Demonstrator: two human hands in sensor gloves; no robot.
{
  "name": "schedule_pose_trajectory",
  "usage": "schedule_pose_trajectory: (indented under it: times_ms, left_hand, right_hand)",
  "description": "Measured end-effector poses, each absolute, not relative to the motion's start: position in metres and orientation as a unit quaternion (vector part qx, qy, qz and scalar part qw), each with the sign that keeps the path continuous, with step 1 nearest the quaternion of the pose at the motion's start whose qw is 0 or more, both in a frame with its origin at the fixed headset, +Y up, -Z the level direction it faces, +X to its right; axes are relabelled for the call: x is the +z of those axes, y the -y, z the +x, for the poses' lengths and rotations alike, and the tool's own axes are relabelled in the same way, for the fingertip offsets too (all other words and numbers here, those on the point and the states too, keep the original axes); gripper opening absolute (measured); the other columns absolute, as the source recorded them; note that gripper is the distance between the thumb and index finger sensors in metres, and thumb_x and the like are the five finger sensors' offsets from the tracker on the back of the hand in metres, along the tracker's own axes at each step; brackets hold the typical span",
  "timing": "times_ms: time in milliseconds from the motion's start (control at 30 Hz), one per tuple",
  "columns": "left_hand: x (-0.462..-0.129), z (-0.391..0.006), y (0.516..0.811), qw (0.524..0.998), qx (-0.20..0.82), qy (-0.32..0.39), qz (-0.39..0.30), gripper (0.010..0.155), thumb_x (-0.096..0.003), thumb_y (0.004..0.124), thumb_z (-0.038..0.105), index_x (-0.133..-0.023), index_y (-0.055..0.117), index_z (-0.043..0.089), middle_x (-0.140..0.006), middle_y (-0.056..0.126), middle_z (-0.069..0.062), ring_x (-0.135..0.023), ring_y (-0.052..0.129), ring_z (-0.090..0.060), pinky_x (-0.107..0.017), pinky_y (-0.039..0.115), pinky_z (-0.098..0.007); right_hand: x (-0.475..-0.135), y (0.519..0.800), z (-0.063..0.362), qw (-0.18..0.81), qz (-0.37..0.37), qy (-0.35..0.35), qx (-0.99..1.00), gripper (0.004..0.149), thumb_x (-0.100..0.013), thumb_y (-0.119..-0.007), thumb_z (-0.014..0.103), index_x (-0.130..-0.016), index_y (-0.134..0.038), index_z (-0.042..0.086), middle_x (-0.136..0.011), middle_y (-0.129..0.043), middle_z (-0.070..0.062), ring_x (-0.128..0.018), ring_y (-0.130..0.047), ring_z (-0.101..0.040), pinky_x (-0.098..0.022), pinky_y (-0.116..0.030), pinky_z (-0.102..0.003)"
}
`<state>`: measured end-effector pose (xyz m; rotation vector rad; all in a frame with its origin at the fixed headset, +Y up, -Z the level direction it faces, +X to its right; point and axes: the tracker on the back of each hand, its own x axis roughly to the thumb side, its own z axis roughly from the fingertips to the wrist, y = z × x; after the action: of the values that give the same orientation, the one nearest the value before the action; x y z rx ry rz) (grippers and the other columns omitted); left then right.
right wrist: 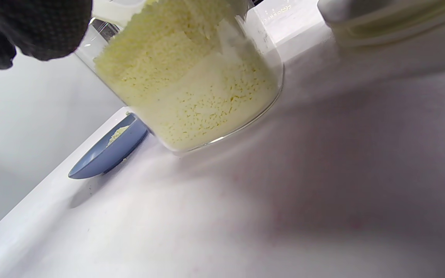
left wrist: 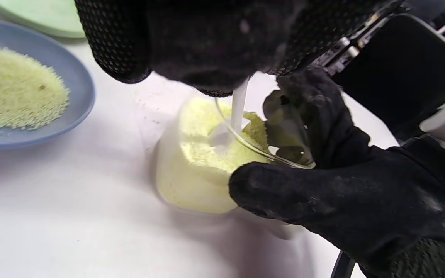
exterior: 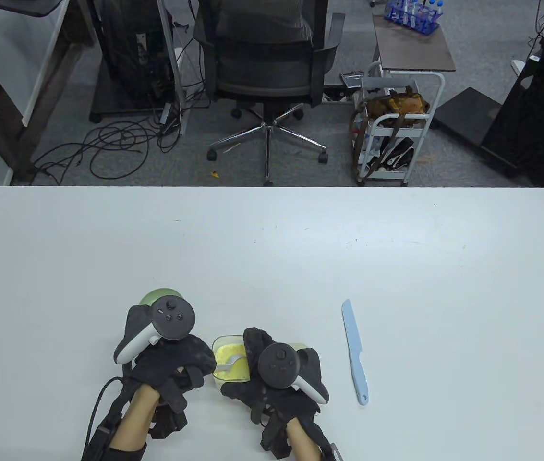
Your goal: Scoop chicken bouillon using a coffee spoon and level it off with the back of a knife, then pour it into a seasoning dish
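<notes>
A clear glass jar (exterior: 230, 360) of yellow chicken bouillon stands near the table's front edge between both hands. My left hand (exterior: 175, 360) pinches the handle of a white coffee spoon (left wrist: 239, 106), whose bowl is dug into the granules. Around the jar's right side, my right hand (exterior: 274, 370) grips with thumb and fingers (left wrist: 284, 193). The light blue knife (exterior: 354, 353) lies flat to the right, untouched. A blue seasoning dish (left wrist: 68, 77) holding a patch of bouillon sits left of the jar; it is hidden under my left hand in the table view.
A pale green dish (exterior: 156, 295) sits just beyond my left hand, behind the blue dish. A pale lid-like object (right wrist: 392, 19) lies beside the jar near my right hand. An office chair (exterior: 267, 57) and a cart stand beyond the table's far edge.
</notes>
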<state>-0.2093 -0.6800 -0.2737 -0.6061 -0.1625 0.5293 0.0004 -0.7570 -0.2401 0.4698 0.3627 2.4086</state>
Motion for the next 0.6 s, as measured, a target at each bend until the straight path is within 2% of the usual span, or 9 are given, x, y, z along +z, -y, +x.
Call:
schedule_pose_trajectory:
  times_ms: [167, 267, 433, 600]
  left_hand:
    - [-0.276, -0.225, 0.697, 0.883, 0.327, 0.077, -0.329, 0.044, -0.0438, 0.085, 0.031, -0.071, 0.088, -0.003, -0.01, 0.098, -0.005, 0.013, 0.084, 0.002, -0.038, 0.084, -0.032]
    - [-0.274, -0.235, 0.713, 0.829, 0.407, 0.074, -0.376, 0.046, -0.0452, 0.082, 0.031, -0.072, 0.086, -0.006, -0.01, 0.098, -0.004, 0.014, 0.085, 0.003, -0.036, 0.085, -0.031]
    - [-0.265, -0.247, 0.731, 0.791, 0.489, 0.067, -0.361, 0.046, -0.0454, 0.08, 0.032, -0.073, 0.085, -0.005, -0.011, 0.098, -0.002, 0.013, 0.085, 0.004, -0.035, 0.086, -0.03]
    - [-0.255, -0.261, 0.734, 0.78, 0.527, 0.059, -0.334, 0.047, -0.0456, 0.08, 0.033, -0.074, 0.084, -0.003, -0.013, 0.098, -0.002, 0.012, 0.085, 0.005, -0.035, 0.086, -0.03]
  right_hand:
    - [-0.24, 0.757, 0.0, 0.325, 0.18, -0.139, 0.918, 0.105, -0.042, -0.083, 0.052, -0.096, 0.001, 0.02, -0.107, -0.006, -0.016, -0.1, -0.025, -0.049, -0.071, -0.026, -0.073]
    - [-0.24, 0.757, 0.0, 0.323, 0.18, -0.136, 0.919, 0.105, -0.042, -0.083, 0.053, -0.097, 0.001, 0.02, -0.107, -0.006, -0.016, -0.1, -0.025, -0.049, -0.071, -0.026, -0.073]
    - [-0.24, 0.758, 0.0, 0.323, 0.18, -0.135, 0.919, 0.105, -0.042, -0.083, 0.053, -0.097, 0.001, 0.02, -0.107, -0.006, -0.016, -0.1, -0.025, -0.049, -0.071, -0.026, -0.073]
    - [-0.24, 0.758, 0.0, 0.324, 0.179, -0.136, 0.919, 0.105, -0.042, -0.083, 0.053, -0.097, 0.001, 0.02, -0.107, -0.006, -0.016, -0.1, -0.025, -0.049, -0.071, -0.026, -0.073]
